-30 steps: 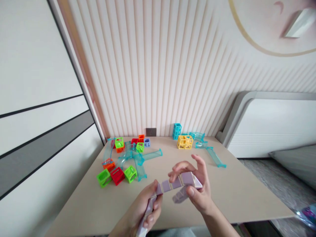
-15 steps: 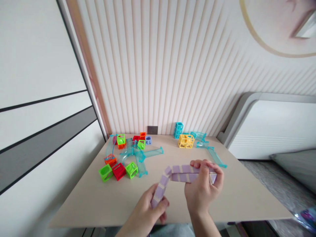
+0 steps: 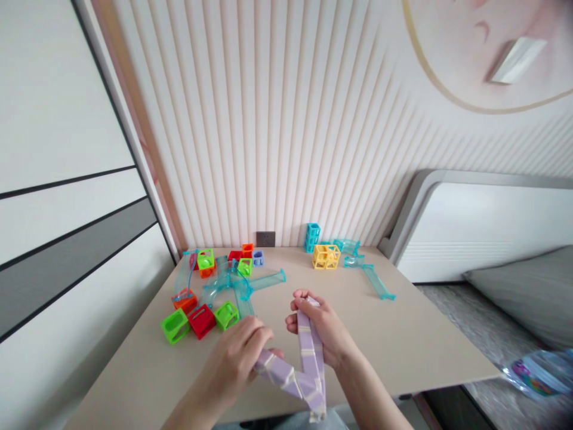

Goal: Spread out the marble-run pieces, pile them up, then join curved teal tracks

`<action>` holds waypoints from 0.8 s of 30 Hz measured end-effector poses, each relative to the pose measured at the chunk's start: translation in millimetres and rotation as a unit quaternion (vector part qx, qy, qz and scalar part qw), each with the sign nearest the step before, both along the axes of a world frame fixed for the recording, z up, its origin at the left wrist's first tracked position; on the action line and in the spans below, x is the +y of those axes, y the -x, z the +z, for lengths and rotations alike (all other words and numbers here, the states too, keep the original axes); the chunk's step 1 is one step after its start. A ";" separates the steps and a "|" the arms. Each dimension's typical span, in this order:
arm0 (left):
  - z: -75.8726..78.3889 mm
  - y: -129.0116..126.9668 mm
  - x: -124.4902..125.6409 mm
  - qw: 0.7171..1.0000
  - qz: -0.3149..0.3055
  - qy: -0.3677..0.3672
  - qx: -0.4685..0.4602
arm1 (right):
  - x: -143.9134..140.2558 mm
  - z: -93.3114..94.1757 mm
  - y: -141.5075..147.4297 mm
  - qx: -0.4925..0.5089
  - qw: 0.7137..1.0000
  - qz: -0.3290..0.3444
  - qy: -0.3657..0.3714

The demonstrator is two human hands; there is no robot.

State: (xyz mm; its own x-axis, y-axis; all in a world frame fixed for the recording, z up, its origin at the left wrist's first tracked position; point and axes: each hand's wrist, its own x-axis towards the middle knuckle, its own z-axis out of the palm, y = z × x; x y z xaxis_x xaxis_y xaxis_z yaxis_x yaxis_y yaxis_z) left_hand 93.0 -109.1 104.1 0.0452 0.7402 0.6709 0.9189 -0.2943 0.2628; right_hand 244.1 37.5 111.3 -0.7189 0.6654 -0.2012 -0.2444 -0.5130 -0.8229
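Both hands closed on the lilac segmented twist puzzle, left hand and right hand at opposite ends; looks light, rigid, hinged, so grip individual segments.

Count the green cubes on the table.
3, though more may be hidden: one green cube at the near-left end of the row, one right of the red cube, one at the back left.

The folding strip hangs between both hands above the table (blocks lie behind, leftward).
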 end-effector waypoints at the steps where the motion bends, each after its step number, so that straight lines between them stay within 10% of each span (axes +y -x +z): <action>1: -3.0 -0.3 3.2 0.995 0.027 0.017 -0.091 | -5.5 -2.5 3.9 0.024 0.998 -0.057 -0.004; 5: -18.5 -23.0 12.5 0.860 0.071 0.108 -0.494 | -15.0 -5.9 16.0 0.093 0.935 -0.326 -0.107; 9: -26.7 -72.8 16.9 0.563 -0.060 0.163 -0.808 | -13.3 -17.5 21.9 0.105 0.810 -0.482 -0.316; 13: -18.3 -89.0 20.5 0.424 -0.109 0.034 -0.898 | -12.5 -44.7 9.3 0.143 0.663 -0.391 -0.622; 17: -9.0 -61.6 21.0 0.502 -0.083 -0.071 -0.858 | -18.5 -67.5 -14.6 0.126 0.634 -0.169 -0.744; 21: -20.9 -40.0 19.0 0.672 0.030 -0.029 -0.740 | -40.8 -76.0 -17.8 0.076 0.790 -0.112 -0.599; 24: -36.7 -36.8 17.3 0.815 0.083 -0.009 -0.573 | -60.2 -65.8 -4.5 0.043 0.882 -0.208 -0.421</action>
State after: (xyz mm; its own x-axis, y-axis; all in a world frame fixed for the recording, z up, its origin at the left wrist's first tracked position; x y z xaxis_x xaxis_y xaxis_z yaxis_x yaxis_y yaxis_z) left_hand 129.9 -91.8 67.4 -0.7192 0.6618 0.2117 0.0996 -0.2034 0.9740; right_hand 248.6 -22.7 45.5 -0.3651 0.7628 0.5337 -0.3482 0.4197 -0.8382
